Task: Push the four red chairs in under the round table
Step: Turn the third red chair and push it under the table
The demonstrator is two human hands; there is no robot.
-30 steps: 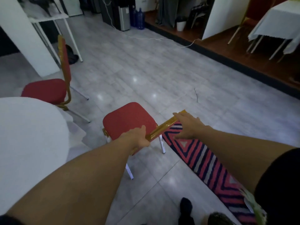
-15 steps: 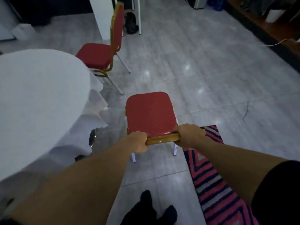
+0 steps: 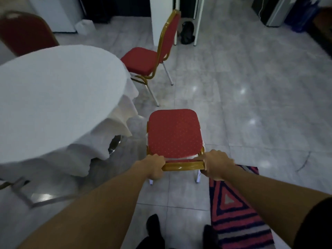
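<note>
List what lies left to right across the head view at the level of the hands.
Tablecloth → left hand → gold chair back → right hand → rug → bare floor tiles.

We've got the near red chair [image 3: 173,133] right ahead of our hands, both gripping its gold top rail; seat is red w/ small dots, gold frame, pale legs, standing just beside the round table [image 3: 53,97] but not under it. Table sits left of our left hand, white cloth draped in folds. 2nd red chair [image 3: 143,60] stands farther ahead, upright, seat edge at the cloth. 3rd chair's back [image 3: 23,33] shows beyond the table, far left.
</note>
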